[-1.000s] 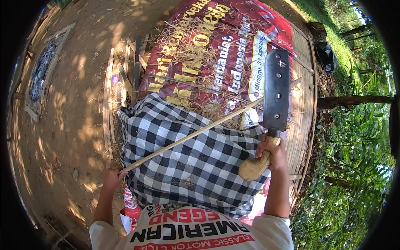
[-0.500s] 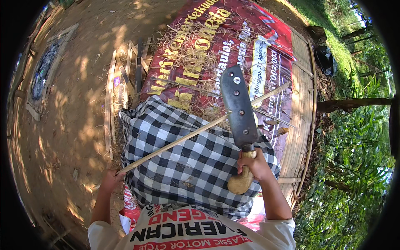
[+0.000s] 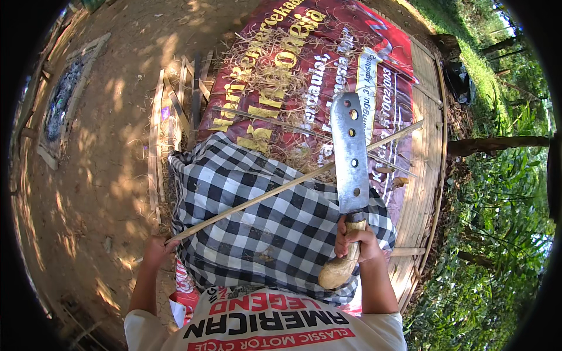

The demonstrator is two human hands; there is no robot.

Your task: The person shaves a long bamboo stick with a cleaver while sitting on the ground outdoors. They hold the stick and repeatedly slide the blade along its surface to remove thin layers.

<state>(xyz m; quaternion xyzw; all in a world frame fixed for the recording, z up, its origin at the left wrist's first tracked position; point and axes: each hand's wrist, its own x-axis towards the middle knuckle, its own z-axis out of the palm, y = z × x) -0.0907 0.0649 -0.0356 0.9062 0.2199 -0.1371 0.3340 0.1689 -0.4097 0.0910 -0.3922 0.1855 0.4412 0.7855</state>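
A long, thin bamboo strip (image 3: 252, 203) runs slantwise over my lap, from lower left to upper right. My left hand (image 3: 159, 250) is closed round its near end. In my right hand (image 3: 362, 241) is the wooden handle of a broad machete (image 3: 352, 158), its holed blade pointing away from me. The blade lies across the strip and hides a short part of it; whether the edge touches the strip I cannot tell. Beneath both, a black-and-white checked cloth (image 3: 246, 234) covers my legs.
A red printed banner (image 3: 228, 111) strewn with curly shavings (image 3: 263, 70) lies over a bamboo platform (image 3: 424, 146). Split bamboo pieces (image 3: 157, 140) rest on the dirt ground at left. Farther left is a rectangular ash pit (image 3: 64, 99). Plants (image 3: 492, 234) grow at right.
The machete has shifted right and slightly toward me, and its blade now catches brighter light. The strip's far end has slid a little to the right. My left hand stays nearly in place.
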